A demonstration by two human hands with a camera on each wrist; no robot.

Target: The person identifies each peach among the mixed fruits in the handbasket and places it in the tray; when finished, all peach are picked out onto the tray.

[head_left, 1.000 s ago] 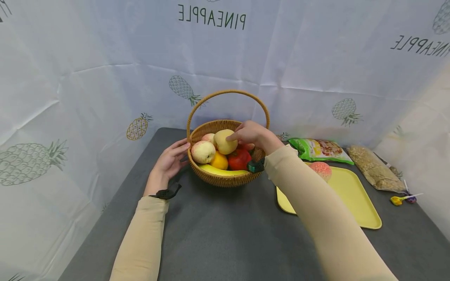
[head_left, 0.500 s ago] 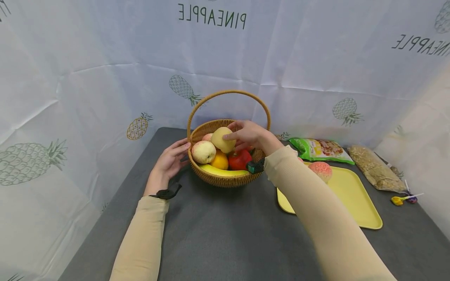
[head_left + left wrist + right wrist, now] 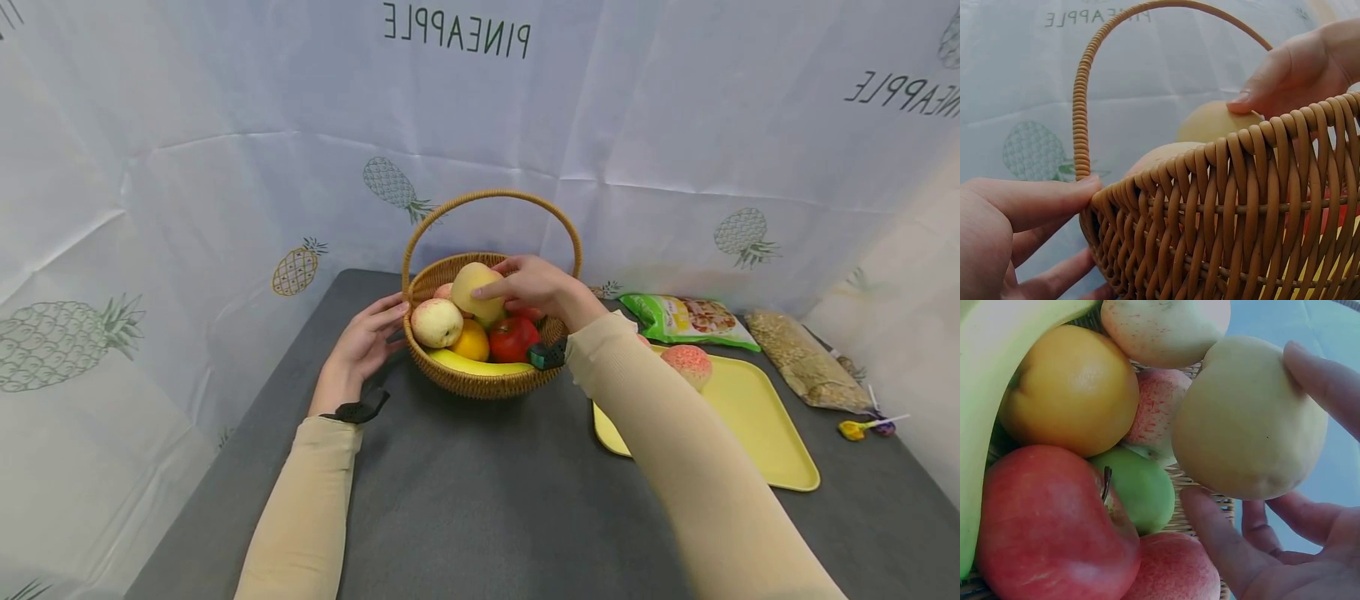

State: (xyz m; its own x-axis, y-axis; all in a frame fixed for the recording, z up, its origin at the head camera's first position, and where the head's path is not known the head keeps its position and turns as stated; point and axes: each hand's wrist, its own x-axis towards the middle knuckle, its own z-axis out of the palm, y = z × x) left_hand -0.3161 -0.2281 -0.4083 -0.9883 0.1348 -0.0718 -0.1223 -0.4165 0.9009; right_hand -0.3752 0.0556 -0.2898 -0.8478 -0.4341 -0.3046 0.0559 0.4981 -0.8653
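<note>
In the head view my right hand [image 3: 534,285] holds a pale yellow pear [image 3: 472,287] above the other fruit in a wicker basket [image 3: 480,386]. The right wrist view shows thumb and fingers on opposite sides of the pear [image 3: 1247,419]. Below it lie a red apple [image 3: 1054,525], an orange [image 3: 1075,390], a green fruit [image 3: 1138,487], pinkish peaches and a banana [image 3: 975,425]. A pale, red-flecked fruit [image 3: 437,323] sits at the basket's left. My left hand [image 3: 1016,231] touches the rim and outer side near the handle's base, its fingers mostly straight.
To the right lies a yellow tray [image 3: 757,417] with a peach [image 3: 687,365] on it, partly behind my right sleeve. Beyond stand a green snack bag [image 3: 693,319], a clear bag of grains [image 3: 806,358] and lollipops [image 3: 855,429]. A pineapple-print cloth [image 3: 637,108] hangs behind the table.
The pear has risen slightly and tilted in my right hand, so more of it shows upright above the basket. My left hand has kept its place at the rim.
</note>
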